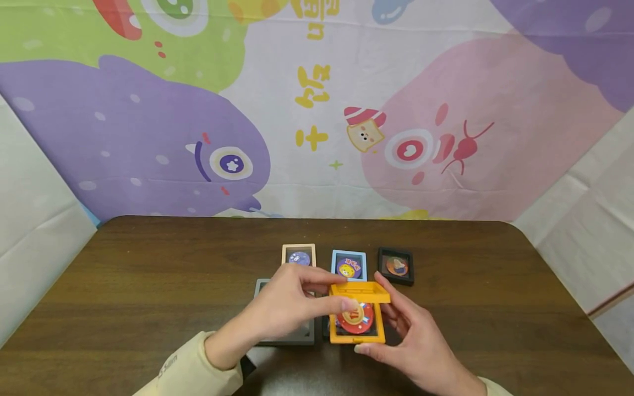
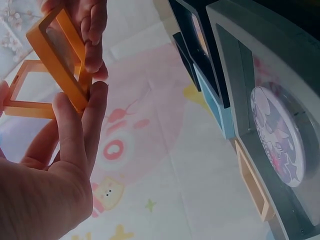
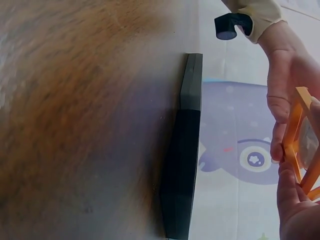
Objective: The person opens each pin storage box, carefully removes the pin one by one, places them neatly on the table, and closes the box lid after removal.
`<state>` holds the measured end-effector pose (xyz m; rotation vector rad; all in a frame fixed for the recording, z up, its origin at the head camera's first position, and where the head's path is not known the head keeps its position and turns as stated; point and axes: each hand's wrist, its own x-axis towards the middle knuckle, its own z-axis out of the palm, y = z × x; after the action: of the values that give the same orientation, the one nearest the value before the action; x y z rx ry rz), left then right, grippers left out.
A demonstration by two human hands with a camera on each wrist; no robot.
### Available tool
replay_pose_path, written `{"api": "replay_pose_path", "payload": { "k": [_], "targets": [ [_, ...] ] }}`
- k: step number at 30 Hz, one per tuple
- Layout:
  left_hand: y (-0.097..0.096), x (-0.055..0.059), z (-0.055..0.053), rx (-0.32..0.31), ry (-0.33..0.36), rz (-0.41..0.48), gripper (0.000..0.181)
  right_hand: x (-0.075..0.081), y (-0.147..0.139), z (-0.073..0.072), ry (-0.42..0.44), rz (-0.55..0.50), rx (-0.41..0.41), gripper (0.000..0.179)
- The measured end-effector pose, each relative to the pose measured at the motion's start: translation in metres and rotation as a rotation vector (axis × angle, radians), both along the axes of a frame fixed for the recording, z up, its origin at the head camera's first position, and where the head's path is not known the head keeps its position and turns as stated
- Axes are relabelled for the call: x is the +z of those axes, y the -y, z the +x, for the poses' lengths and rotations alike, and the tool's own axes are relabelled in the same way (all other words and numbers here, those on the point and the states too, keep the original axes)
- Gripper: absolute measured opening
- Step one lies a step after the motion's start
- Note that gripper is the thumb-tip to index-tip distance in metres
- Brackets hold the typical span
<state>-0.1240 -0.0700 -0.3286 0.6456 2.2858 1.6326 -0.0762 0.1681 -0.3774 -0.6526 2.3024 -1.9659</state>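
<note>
A small orange display frame (image 1: 382,324) is held up above the table, hinged apart with its lid (image 1: 360,291) tilted up at the far side. A round red badge (image 1: 361,324) with a gold centre lies against its clear film. My left hand (image 1: 284,302) pinches the lid side, its thumb reaching over the badge. From the right, my right hand (image 1: 416,341) grips the frame, thumb at the near edge and fingers along the far right side. In the left wrist view, the two halves of the orange frame (image 2: 70,90) stand at an angle between both hands.
On the wooden table (image 1: 163,275), a beige frame (image 1: 299,246), a light blue frame (image 1: 349,253) and a black frame (image 1: 396,281) stand behind the hands, each with a round badge. A larger grey frame (image 1: 292,342) lies partly under my left hand. A printed cloth (image 1: 317,181) hangs behind.
</note>
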Motion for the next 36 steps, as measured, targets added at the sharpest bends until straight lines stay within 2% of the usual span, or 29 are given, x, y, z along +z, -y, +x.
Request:
{"api": "replay_pose_path", "payload": {
  "k": [9,12,21,36],
  "targets": [
    [0.0035,0.0009,-0.0034,-0.016,0.109,0.003,0.041,-0.0020,0.0012,-0.0004,0.022,-0.005,0.015,0.099],
    [0.0047,0.0009,-0.0046,-0.029,0.108,0.004,0.039,-0.0032,0.0015,-0.0009,0.013,0.005,0.018,0.099],
    [0.0075,0.0000,-0.0081,-0.011,0.123,-0.038,0.038,-0.0037,0.0026,-0.0027,0.032,0.022,0.029,0.097],
    [0.0066,-0.0013,-0.0097,-0.029,0.121,-0.036,0.040,-0.0039,0.0015,-0.0039,-0.036,0.060,0.052,0.094]
  ]
}}
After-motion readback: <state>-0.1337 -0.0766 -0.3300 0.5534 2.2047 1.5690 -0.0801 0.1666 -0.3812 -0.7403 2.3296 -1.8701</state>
